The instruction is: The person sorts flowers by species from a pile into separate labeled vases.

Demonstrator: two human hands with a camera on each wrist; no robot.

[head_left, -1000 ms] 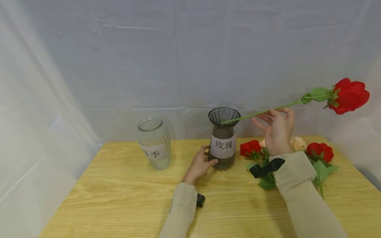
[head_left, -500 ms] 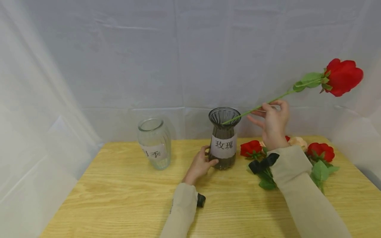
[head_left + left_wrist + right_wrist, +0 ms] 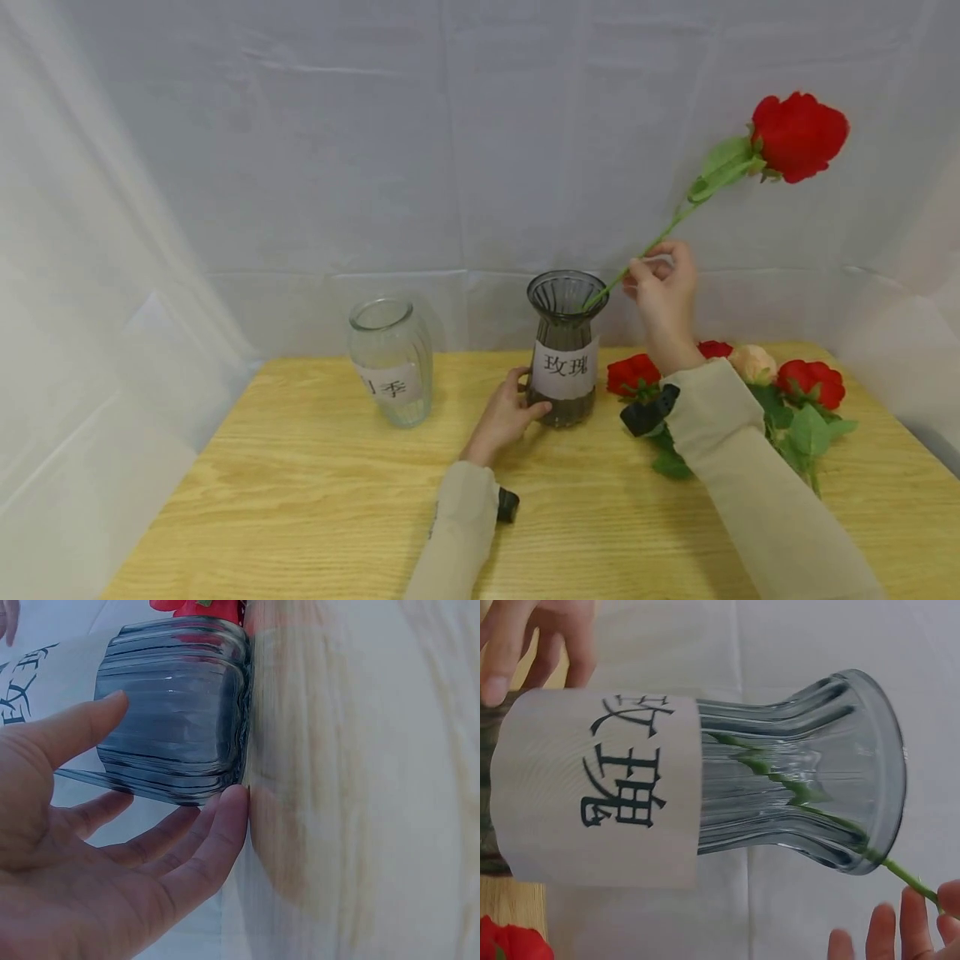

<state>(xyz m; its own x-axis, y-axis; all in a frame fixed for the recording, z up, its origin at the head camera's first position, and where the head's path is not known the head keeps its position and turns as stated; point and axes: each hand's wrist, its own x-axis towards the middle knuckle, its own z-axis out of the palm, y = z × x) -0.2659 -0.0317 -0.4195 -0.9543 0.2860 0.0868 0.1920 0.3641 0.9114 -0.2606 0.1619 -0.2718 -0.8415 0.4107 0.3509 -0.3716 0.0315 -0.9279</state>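
Observation:
In the head view a grey glass vase [image 3: 564, 332] with a flared rim and a white paper label stands upright on the table. My left hand [image 3: 502, 423] holds its lower part, thumb in front and fingers around the side; the left wrist view shows those fingers touching the vase's base [image 3: 176, 705]. A red rose [image 3: 799, 138] leans to the upper right, its stem pinched by my right hand [image 3: 666, 302] just outside the rim. Through the glass in the right wrist view, the lower stem [image 3: 801, 793] reaches into the vase's neck.
A clear glass vase [image 3: 397, 354] with a paper label stands to the left. Several loose flowers lie at the right: red roses [image 3: 812, 383] and a peach-coloured one [image 3: 752, 364], partly behind my right sleeve. A white cloth [image 3: 337, 167] hangs behind the wooden table [image 3: 300, 500].
My right hand has moved left and slightly up, tilting the rose more upright. Its bloom has risen and swung left, and the stem lies nearer the rim's right side. The left hand stays put.

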